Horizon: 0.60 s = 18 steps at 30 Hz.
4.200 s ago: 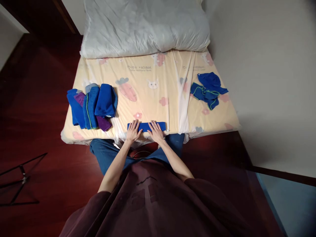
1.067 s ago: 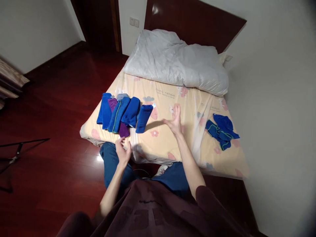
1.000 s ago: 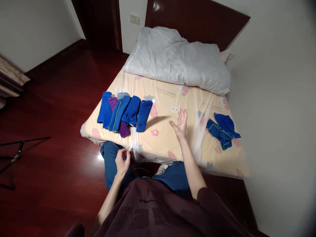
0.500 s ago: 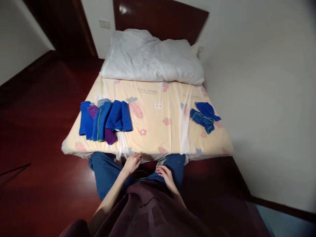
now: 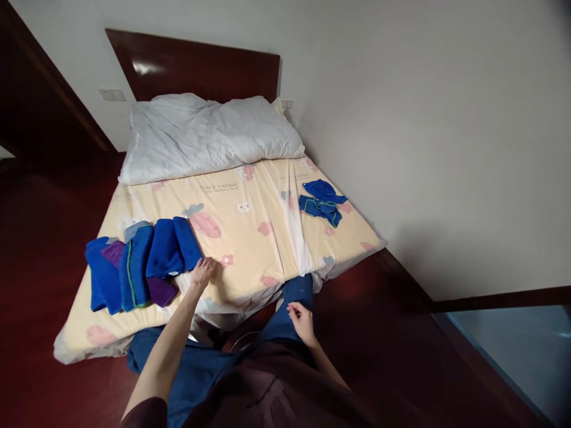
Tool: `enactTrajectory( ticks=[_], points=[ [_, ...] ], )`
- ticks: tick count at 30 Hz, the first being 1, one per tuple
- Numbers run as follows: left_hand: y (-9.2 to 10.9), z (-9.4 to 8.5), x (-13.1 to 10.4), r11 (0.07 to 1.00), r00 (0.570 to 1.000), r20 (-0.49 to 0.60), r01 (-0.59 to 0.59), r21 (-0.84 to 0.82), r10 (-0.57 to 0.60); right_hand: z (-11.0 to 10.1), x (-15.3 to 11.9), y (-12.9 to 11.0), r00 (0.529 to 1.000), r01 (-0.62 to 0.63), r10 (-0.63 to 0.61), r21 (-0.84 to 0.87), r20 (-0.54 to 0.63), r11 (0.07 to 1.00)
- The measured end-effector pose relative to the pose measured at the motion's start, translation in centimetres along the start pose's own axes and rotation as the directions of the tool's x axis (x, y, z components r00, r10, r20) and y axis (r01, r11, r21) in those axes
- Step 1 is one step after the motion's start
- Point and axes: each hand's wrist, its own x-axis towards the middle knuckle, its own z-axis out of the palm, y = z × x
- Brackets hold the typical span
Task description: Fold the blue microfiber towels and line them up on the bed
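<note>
My left hand (image 5: 203, 272) reaches over the bed beside the lower end of a blue rolled or folded towel (image 5: 187, 242), the rightmost of a row. Its fingers are apart and near the towel's corner; whether they touch it I cannot tell. Left of it lie a wider blue folded towel (image 5: 164, 249), a blue one with green edging (image 5: 135, 267), a purple cloth (image 5: 161, 291) partly underneath, and another blue folded towel (image 5: 103, 276). Above my right knee, my right hand (image 5: 301, 322) hangs loosely open, holding nothing.
Crumpled blue cloths (image 5: 322, 205), some green-edged, lie at the bed's right side. A white quilt (image 5: 214, 137) spans the head of the bed, before a dark headboard (image 5: 200, 71). The patterned sheet (image 5: 250, 249) drapes over the near edge. A wall (image 5: 401, 148) stands right.
My left hand has moved from above my lap forward and left to the rightmost folded towel. The view has turned right, so the bed appears further left. My right hand stays near my knee.
</note>
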Motion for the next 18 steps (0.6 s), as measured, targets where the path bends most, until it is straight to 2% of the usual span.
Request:
enactTrajectory(
  ticks=[7,11,13,15,18],
  points=[
    [-3.3,-0.9,-2.0,0.997,0.997,0.025,0.074,0.035,-0.075,-0.3,0.4,-0.5,1.0,-0.022,0.023,0.042,-0.019,0.999],
    [-4.1,-1.4,-3.1,0.989,0.994,0.027,0.102,0.111,-0.106,-0.3,0.4,-0.5,0.999,-0.022,0.023,0.047,-0.027,0.999],
    [-3.6,-1.4,-3.4,0.984,0.992,0.03,0.115,0.136,-0.12,-0.3,0.4,-0.5,0.999,-0.028,0.03,0.053,-0.026,0.998],
    [-2.2,-1.0,-3.6,0.985,0.992,0.02,0.118,0.124,-0.122,-0.2,0.4,-0.5,0.999,-0.031,0.033,0.05,-0.028,0.998],
    [2.4,0.3,-4.5,0.995,0.997,-0.006,0.078,0.055,-0.078,-0.1,0.4,-0.7,0.999,-0.027,0.028,0.04,-0.035,0.999]
  ],
)
